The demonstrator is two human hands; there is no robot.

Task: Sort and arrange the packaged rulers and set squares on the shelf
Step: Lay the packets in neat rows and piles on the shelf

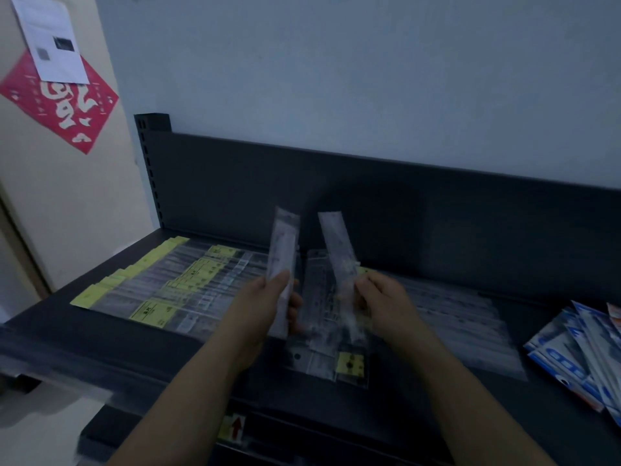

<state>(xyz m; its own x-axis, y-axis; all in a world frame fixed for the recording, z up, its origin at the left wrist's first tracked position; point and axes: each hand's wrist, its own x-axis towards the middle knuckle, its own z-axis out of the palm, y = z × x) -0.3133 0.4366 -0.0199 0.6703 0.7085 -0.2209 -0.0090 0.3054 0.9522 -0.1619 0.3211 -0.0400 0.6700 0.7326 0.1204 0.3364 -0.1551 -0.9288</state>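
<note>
My left hand [268,307] grips a clear packaged ruler [284,250] that stands almost upright above the dark shelf [100,334]. My right hand [376,297] pinches a second clear packaged ruler [337,250], tilted to the left. Both are held over a small heap of clear ruler packs [316,351], one with a yellow label [351,363]. A row of packaged rulers with yellow header cards [151,287] lies flat on the shelf's left part. More clear packs [463,317] lie flat to the right of my hands.
Blue and white packaged sets [584,351] are fanned out at the shelf's right end. The shelf's dark back panel [369,203] rises behind. A door with a red paper decoration [64,105] stands at the left. A red arrow label [235,427] sits on the shelf's front edge.
</note>
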